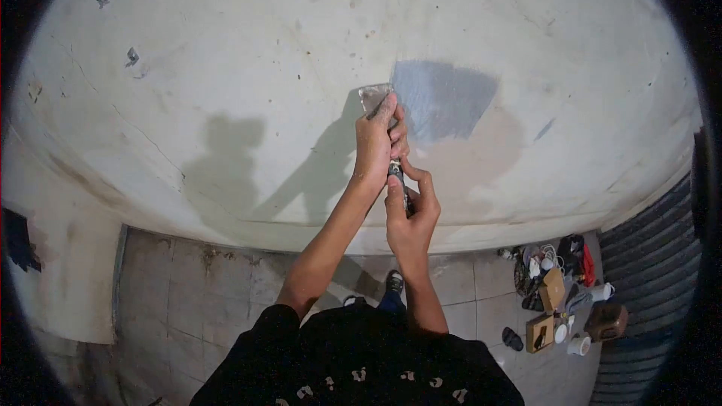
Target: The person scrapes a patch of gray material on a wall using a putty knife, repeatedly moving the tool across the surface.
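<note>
The left hand (378, 143) clamped the scraper (375, 95) just left of the grey patch (445, 98); the right hand (411, 214) gripped its handle below that patch.

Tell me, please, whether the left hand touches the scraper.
Touching: the head view shows the left hand wrapped on the scraper, its fingers lying on the blade.

L grip (378, 143) presses scraper (374, 96) blade on wall (226, 45) beside grey patch (444, 98); R grip (410, 214) wraps its handle. Clutter (553, 293) on floor (188, 308), lower R.
</note>
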Tool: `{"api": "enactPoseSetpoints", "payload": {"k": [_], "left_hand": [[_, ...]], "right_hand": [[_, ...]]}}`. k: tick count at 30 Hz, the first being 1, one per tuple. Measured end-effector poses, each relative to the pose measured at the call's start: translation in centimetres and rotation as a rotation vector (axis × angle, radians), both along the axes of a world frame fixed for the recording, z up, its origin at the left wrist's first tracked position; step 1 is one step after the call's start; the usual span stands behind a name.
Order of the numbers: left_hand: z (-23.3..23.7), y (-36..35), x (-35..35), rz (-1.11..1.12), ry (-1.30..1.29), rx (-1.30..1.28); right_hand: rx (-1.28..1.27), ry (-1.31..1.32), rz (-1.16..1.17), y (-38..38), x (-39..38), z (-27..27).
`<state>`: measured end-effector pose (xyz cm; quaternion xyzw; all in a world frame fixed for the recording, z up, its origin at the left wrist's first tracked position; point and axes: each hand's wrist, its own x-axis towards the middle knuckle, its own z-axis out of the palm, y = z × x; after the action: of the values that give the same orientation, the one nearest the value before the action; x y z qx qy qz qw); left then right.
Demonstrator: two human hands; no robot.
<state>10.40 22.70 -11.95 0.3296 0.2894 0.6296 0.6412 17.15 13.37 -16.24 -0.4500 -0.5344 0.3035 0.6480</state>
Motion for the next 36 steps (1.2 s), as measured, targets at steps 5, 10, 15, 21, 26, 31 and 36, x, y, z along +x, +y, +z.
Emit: {"api": "enactPoseSetpoints", "payload": {"k": [5,10,15,21,26,31,36], "left_hand": [[2.4,0.7,-0.3,0.013,0.021,0.100],[0.9,0.1,0.0,0.031,0.014,-0.005],[1.2,0.0,0.1,-0.018,-0.041,-0.005],[1.9,0.6,-0.2,-0.025,-0.025,0.058],[1.6,0.6,-0.2,-0.011,0.006,0.056],[1.1,0.3,0.1,-0.008,-0.012,0.052],[3.6,0.6,0.0,-0.012,-0.046,0.088]], "right_hand": [[0.056,0.001,0.001,1.5,-0.3,1.4],[0.027,0.015,0.016,0.8,0.0,0.3],[0.062,0.022,0.010,0.3,0.1,1.1],[0.058,-0.034,-0.015,0.5,-0.3,2.3],[0.039,-0.067,-0.019,0.8,-0.1,1.4],[0.019,-0.052,0.001,0.6,0.3,1.2],[0.026,-0.056,0.002,0.8,0.3,3.7]]}}
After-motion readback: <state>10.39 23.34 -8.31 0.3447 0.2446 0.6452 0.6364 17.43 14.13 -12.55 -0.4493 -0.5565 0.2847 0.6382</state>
